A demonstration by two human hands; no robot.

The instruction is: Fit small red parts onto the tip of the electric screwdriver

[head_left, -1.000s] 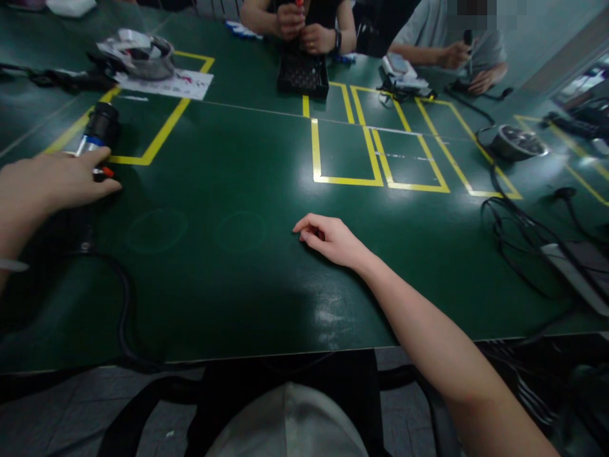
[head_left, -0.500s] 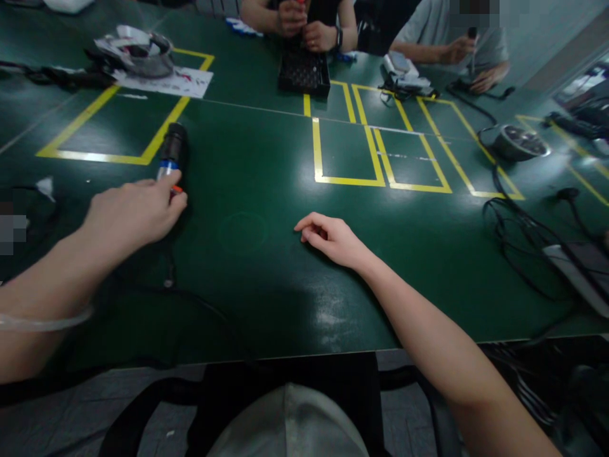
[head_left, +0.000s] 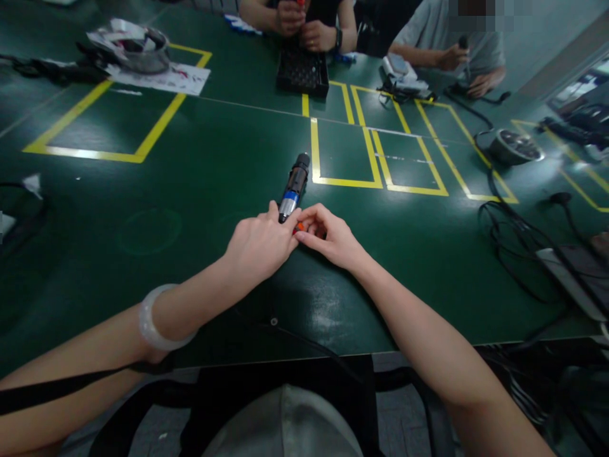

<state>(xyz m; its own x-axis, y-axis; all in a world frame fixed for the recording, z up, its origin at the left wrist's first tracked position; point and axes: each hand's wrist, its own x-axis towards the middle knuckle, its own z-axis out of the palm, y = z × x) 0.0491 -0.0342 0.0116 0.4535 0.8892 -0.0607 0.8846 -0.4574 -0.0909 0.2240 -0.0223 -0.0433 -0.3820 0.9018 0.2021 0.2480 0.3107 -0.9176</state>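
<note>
My left hand (head_left: 261, 242) is closed around the lower part of a slim electric screwdriver (head_left: 295, 185), black with a blue band and a silver section. The tool lies slanted over the green table, black end pointing away from me. A small orange-red piece (head_left: 299, 227) shows between the fingertips of both hands; whether it belongs to the screwdriver I cannot tell. My right hand (head_left: 330, 236) meets the left there, thumb and fingers pinched at this piece. A dark cable with a small metal ring (head_left: 273, 322) lies below the hands.
Yellow tape outlines (head_left: 349, 184) mark the green table. At back left, a metal bowl (head_left: 147, 56) stands on white paper. A black tray (head_left: 302, 73) sits before one co-worker; another works at right. Another metal bowl (head_left: 516, 147) and loose black cables (head_left: 504, 235) lie right.
My left hand has carried the screwdriver rightward from the left side of the table to my right hand. The cable has moved along with it. My right hand's fingers now meet the orange-red piece.
</note>
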